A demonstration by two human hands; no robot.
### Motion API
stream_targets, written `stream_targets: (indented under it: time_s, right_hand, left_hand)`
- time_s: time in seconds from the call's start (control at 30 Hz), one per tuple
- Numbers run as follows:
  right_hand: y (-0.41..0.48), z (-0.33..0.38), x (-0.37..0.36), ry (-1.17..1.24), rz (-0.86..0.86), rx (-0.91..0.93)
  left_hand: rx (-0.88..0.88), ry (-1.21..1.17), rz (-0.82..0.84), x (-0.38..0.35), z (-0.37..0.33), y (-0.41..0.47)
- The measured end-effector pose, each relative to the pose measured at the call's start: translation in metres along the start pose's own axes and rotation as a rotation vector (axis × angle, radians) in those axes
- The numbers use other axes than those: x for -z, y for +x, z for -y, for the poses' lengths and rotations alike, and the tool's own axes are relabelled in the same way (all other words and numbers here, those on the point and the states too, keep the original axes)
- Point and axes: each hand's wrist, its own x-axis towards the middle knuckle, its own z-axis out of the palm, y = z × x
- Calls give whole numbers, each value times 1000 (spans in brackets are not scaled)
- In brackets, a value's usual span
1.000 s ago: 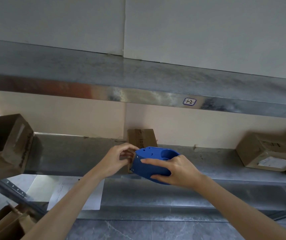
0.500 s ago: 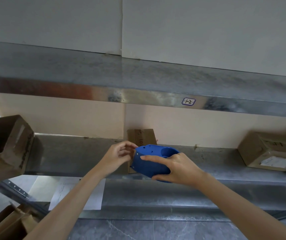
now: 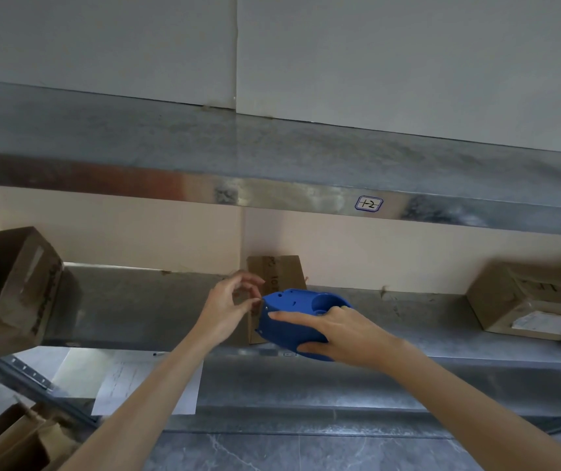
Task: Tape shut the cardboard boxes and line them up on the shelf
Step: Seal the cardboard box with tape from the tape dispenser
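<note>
Blue tape dispenser (image 3: 287, 333) in right fingers' (image 3: 294, 316) grip, left fingers (image 3: 250, 302) pinching at its front

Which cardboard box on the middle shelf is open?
The left-end box, with its dark inside showing; the right-end box is closed.

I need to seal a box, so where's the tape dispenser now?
Centre of the head view: the right hand holds the dispenser before the middle shelf, the left hand at its left end, a box behind.
</note>
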Motion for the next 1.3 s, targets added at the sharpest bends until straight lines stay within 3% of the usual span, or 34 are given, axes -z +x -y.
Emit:
stream_targets:
  time_s: [0.57, 0.73, 0.97, 1.3]
  right_hand:
    - [2, -10, 23, -92, -51, 22]
    - [-26, -41, 36, -102, -56, -91]
    - [-40, -57, 30, -103, 23, -106]
    - [-51, -57, 25, -128, 15, -133]
  left_hand:
    - [0, -9, -37, 3, -4, 5]
    - [128, -61, -139, 53, 24, -4]
    - [235, -105, -37, 35, 41, -17]
    - [193, -39, -33, 14, 41, -18]
